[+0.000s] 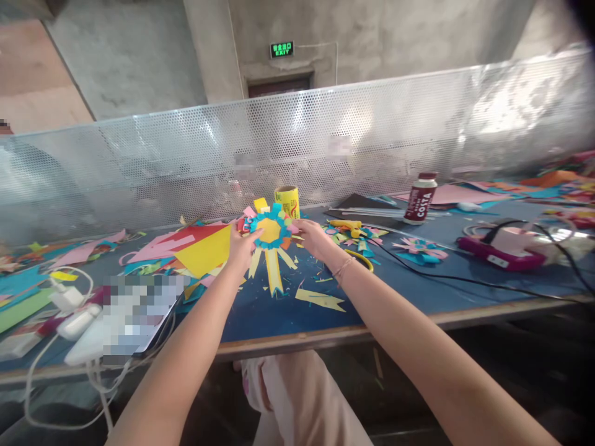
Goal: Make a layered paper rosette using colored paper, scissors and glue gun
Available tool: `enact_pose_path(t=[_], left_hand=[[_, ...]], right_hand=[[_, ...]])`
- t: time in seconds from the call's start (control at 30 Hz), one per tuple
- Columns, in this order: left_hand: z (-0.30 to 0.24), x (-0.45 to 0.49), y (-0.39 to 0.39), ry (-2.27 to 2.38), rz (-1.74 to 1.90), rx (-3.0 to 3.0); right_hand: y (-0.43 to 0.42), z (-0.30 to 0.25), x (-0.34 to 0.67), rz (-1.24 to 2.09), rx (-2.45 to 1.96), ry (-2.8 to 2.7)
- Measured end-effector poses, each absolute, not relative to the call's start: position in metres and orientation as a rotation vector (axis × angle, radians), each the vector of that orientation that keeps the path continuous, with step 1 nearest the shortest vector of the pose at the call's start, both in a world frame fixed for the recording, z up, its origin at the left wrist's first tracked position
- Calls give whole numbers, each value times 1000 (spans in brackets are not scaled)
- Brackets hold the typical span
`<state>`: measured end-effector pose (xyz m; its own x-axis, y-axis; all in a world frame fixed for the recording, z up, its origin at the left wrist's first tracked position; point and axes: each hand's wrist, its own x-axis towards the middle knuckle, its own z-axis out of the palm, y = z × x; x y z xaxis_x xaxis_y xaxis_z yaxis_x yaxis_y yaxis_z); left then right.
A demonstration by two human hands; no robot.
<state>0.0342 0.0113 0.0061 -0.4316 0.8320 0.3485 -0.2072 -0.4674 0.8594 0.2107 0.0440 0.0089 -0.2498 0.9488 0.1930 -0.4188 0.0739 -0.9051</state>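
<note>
Both hands hold a paper rosette (269, 231) just above the blue table (251, 325), near the middle of the view. The left hand (242, 244) grips its rim at 9 o'clock, thumb over the front; the right hand (307, 232) pinches it at 3 o'clock, fingers drawn close together. The rosette has a yellow centre, a blue fringed ring and coloured tabs around the edge, and a yellow strip (274, 272) with a blue notched end extends at 6 o'clock.

Taking the rosette as the dial's centre, a yellow roll (288, 199) stands at 1 o'clock. Toward 3 o'clock, beyond the right hand, lie a yellow tool (346, 226), possibly a glue gun, and farther out a paper flower (421, 248) and a magenta power strip (502, 253). A notched cream paper piece (320, 300) lies between 4 and 5 o'clock. Between 8 and 9 o'clock rests a yellow sheet (209, 251).
</note>
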Motion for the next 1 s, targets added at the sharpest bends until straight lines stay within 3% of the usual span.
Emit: enact_pose_path(t=[0.23,0.53,0.8,1.0], left_hand=[[4,29,7,981,1649,1268],[9,34,3,1045,1683,1605],[16,32,-14,1209,2049,2235],[13,28,-19,1257,2122,2379]], right_hand=[[47,14,220,1275,-609,-1243],[29,19,220,1081,-467,-1640],[23,17,225,34,-455,-1851],[22,12,228,-312,-471,-1885]])
